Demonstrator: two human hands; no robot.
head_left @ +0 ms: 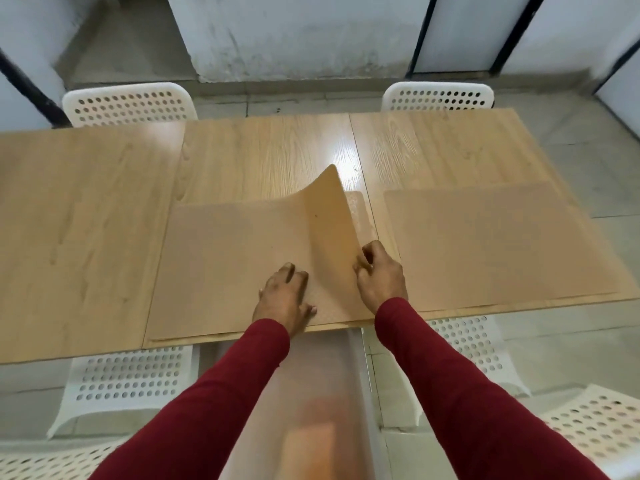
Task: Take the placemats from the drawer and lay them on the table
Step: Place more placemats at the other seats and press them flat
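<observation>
nearest the camera there's an open drawer [349,375] sticking out from under the table edge, pale and blurry, and both dark red sleeves [225,393] reach over it, so most of its inside is blocked. white perforated chairs [131,375] sit tucked in on either side of it.

up on the wooden table [86,220], the left hand [282,297] lies flat with its fingers spread on the near part of a tan placemat stack [225,254]. the right hand [381,275] has its fingers and thumb pinched on the right edge of the top mat [322,216], which is curled up so its far right corner stands off the table. a dotted mat surface shows underneath where it's peeled back.

just to the right, apart from the stack, another placemat [485,244] lies flat near the table's front edge.

past the table are two more white chairs [128,103], then tiled floor and a scuffed white wall [294,36].
</observation>
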